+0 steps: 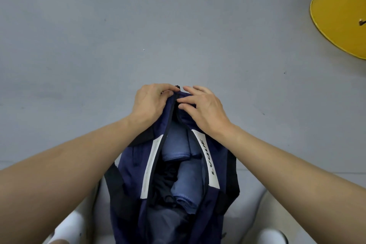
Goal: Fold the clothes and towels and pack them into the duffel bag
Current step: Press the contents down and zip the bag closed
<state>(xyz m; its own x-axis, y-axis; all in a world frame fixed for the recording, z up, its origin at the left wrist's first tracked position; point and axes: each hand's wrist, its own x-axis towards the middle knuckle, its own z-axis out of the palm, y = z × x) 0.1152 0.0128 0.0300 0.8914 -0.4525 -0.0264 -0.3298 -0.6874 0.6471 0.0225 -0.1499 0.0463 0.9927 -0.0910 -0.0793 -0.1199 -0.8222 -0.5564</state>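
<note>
A navy duffel bag (134, 166) with white strips and black straps lies on the grey floor, its zip gaping along the top. Inside lie rolled blue towels (175, 149) and a dark garment (166, 182). My left hand (150, 103) grips the far end of the bag, fingers curled over the fabric by the zip end. My right hand (204, 109) rests on the other side of that end, its fingertips pressing at the zip line; whether they pinch the zip pull is hidden.
A yellow cone-shaped shade (340, 14) lies on the grey floor (99, 35) at the far right. White-socked feet (67, 228) and light trouser legs flank the near end of the bag.
</note>
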